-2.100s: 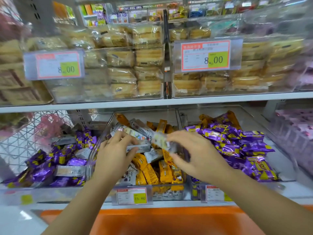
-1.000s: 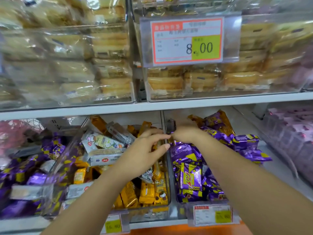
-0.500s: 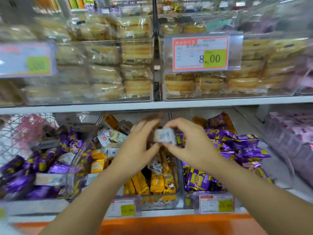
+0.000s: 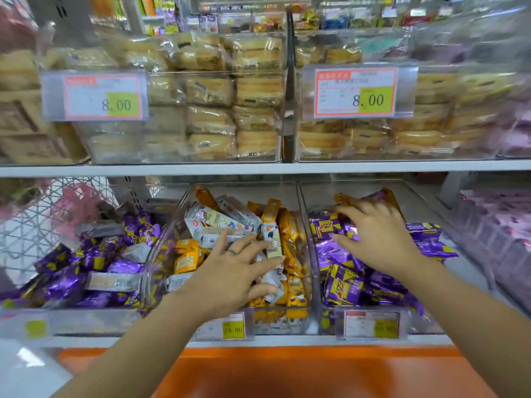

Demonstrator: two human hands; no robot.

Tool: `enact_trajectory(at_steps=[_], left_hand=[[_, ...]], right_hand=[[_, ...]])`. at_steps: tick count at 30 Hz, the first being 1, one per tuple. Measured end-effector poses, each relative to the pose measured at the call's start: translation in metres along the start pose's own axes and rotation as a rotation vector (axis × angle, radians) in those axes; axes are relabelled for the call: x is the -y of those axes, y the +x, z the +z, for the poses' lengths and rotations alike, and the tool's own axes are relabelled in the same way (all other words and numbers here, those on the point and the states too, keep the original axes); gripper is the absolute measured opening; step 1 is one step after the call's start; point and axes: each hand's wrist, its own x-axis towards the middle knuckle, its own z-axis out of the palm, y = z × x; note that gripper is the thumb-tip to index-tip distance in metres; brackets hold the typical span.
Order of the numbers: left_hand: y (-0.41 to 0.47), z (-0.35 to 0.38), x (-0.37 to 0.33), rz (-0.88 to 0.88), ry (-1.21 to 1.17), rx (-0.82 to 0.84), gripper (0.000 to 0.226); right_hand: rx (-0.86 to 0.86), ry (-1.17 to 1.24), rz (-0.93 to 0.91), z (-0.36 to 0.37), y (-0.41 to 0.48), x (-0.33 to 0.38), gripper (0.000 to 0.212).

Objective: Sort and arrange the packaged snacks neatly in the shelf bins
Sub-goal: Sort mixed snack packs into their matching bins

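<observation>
Clear-plastic middle bin [image 4: 308,248] holds yellow packs [image 4: 186,259] and white packs [image 4: 212,219] jumbled, pressed by the flat-fingered left hand [image 4: 232,271]. Right of it, purple packs [image 4: 342,285] are gripped by the right hand [image 4: 376,237]. Sorting is judged unfinished.

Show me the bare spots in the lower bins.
Right bin: bare floor behind and right of the purple packets. Middle bin: a bare strip at the back only; yellow and white packets crowd the rest.

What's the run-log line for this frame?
phase: sorting | left hand: open, fingers spread on white packs, middle bin | right hand: on purple packs, right bin, grip unclear
</observation>
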Motion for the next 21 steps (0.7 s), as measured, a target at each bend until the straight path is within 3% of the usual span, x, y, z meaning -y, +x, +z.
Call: enact_trajectory(at_steps=[3,8,12,16,19,21], left_hand=[[0.006,0.001,-0.001,-0.066,0.029,0.002,0.061],[0.019,-0.01,-0.011,-0.075,-0.173,-0.1,0.082],[0.042,-0.031,-0.015,-0.133,-0.393,-0.276,0.054],[0.08,-0.04,-0.025,-0.134,-0.504,-0.374,0.036],[0.104,-0.037,-0.035,-0.137,-0.53,-0.342,0.035],[0.113,-0.031,-0.037,-0.112,-0.547,-0.349,0.035]], right_hand=[[0.2,-0.061,-0.004,0.009,-0.001,-0.012,0.056],[0.268,-0.022,-0.204,-0.001,-0.003,-0.018,0.05],[0.241,0.333,-0.275,-0.01,-0.003,-0.026,0.035],[0.077,0.695,-0.11,-0.005,0.021,-0.042,0.026],[-0.03,0.505,0.054,0.018,0.05,-0.054,0.033],[0.019,0.37,0.087,0.029,0.067,-0.058,0.042]])
